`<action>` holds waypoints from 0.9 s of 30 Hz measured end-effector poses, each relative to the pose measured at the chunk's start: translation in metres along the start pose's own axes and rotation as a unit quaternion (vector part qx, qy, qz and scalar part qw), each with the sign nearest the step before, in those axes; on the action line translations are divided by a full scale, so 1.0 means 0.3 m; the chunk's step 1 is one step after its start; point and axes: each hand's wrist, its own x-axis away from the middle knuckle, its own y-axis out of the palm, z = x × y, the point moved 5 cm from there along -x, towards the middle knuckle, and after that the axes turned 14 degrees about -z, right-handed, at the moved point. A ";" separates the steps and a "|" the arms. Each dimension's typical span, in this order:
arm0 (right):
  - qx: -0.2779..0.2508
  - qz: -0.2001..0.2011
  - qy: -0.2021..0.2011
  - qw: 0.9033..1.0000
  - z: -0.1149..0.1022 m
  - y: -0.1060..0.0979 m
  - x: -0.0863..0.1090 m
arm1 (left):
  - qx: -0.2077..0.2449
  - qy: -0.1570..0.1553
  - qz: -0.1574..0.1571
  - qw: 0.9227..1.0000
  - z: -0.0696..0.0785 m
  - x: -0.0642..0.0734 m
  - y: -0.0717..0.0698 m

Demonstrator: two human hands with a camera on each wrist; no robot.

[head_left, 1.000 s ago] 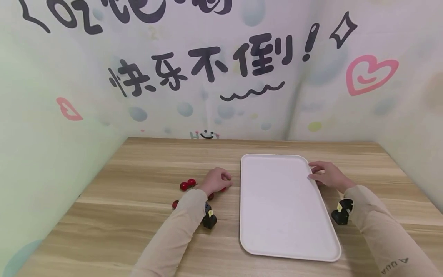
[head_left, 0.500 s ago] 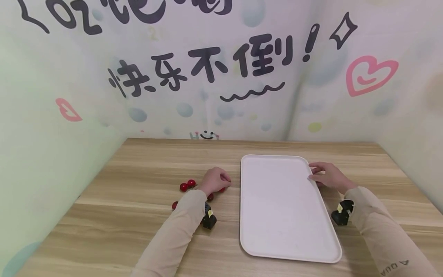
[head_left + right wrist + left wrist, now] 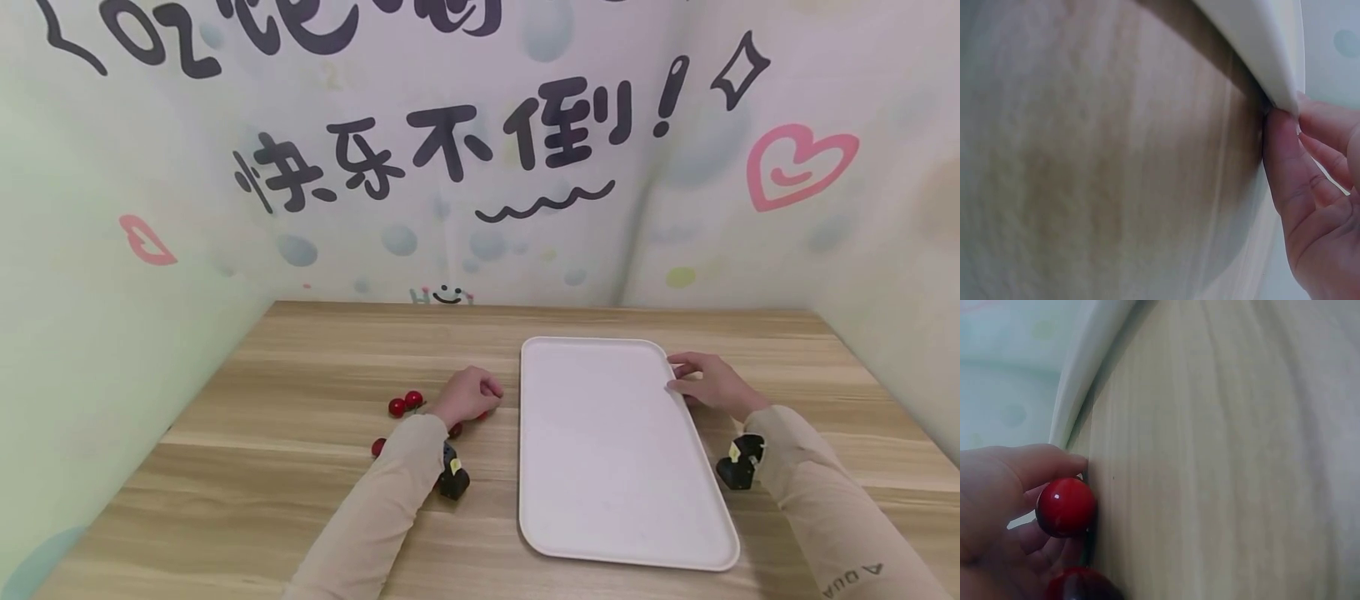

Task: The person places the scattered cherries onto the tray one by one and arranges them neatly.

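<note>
My left hand is low over the table, thumb and fingertips curled together at the stem of a pair of red cherries. In the left wrist view one glossy cherry sits between the thumb and the other fingers, and a darker cherry shows below it. The fingertips at the stem are partly hidden. A white rectangular tray lies to the right of that hand. My right hand pinches the tray's right rim near its far corner; in the right wrist view, thumb and fingertips meet at the rim.
Another pair of cherries lies left of my left hand, and a further cherry shows beside the left sleeve. The wooden table runs back to a printed wall cloth. Black wrist cameras hang under both wrists.
</note>
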 end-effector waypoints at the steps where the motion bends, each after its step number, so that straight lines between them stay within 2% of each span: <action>1: 0.001 0.000 -0.002 1.000 -0.001 0.000 0.000 | -0.001 -0.002 -0.002 1.000 0.000 0.001 0.000; 14: -0.002 -0.003 -0.002 1.000 -0.003 0.000 0.001 | -0.017 0.000 -0.001 1.000 0.000 0.001 0.003; 21: 0.003 -0.004 0.010 1.000 0.003 -0.001 -0.004 | -0.036 0.007 0.000 0.999 0.009 0.008 0.003; 27: 0.007 -0.006 0.018 1.000 0.007 -0.002 -0.006 | -0.022 0.015 0.003 1.000 0.014 0.016 0.001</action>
